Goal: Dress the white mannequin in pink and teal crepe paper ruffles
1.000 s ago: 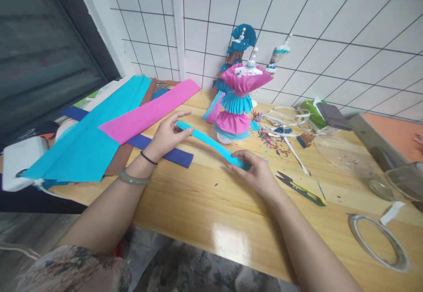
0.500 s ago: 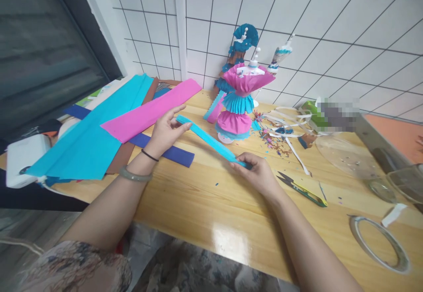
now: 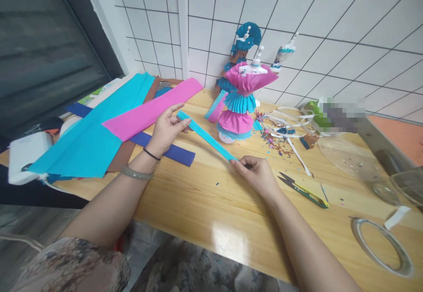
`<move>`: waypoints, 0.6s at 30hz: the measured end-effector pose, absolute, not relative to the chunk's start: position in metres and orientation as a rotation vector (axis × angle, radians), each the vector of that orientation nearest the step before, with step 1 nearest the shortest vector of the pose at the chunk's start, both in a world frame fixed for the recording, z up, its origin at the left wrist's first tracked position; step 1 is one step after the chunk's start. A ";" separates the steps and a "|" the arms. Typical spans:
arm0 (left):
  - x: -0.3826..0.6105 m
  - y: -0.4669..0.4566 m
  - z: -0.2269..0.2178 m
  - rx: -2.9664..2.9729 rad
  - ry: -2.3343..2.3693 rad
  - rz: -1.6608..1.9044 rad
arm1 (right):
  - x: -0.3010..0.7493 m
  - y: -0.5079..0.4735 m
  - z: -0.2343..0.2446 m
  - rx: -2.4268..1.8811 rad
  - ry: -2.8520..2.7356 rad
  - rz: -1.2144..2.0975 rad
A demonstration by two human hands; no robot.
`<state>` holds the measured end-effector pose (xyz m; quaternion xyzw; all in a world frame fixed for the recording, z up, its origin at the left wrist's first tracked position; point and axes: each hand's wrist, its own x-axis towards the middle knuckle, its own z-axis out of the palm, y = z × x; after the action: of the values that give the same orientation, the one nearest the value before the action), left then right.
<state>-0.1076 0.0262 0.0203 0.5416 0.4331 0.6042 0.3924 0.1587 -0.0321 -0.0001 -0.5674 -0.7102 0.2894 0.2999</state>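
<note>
A narrow strip of turquoise crepe paper [image 3: 209, 138] stretches slantwise above the wooden table, held at both ends. My left hand [image 3: 170, 127] pinches its upper left end between thumb and fingers. At the lower right end, my right hand [image 3: 256, 173] grips the strip with thumb and curled fingers. Beyond the strip stands a figure in tiered pink and turquoise crepe paper [image 3: 239, 102]. A pair of yellow-handled thread snips [image 3: 304, 190] lies to the right of my right hand.
Turquoise [image 3: 89, 133], pink [image 3: 153, 109] and dark blue crepe paper [image 3: 178, 155] are piled at the left beside a white box [image 3: 28, 157]. Paper scraps [image 3: 279, 144] and white strips litter the back right. A tape roll [image 3: 381, 248] lies at the front right.
The right hand has shifted slightly along the strip to its end, and the strip looks straighter and tauter. The left hand keeps its pinch. The view has shifted slightly.
</note>
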 end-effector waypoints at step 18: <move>-0.105 0.023 0.022 1.219 0.882 1.523 | 0.151 -0.035 0.006 -1.553 -1.618 0.922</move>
<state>-0.1048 0.0229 0.0223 0.4997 0.3616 0.6240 0.4797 0.1511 -0.0348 0.0062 -0.5998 -0.6249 0.3562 0.3506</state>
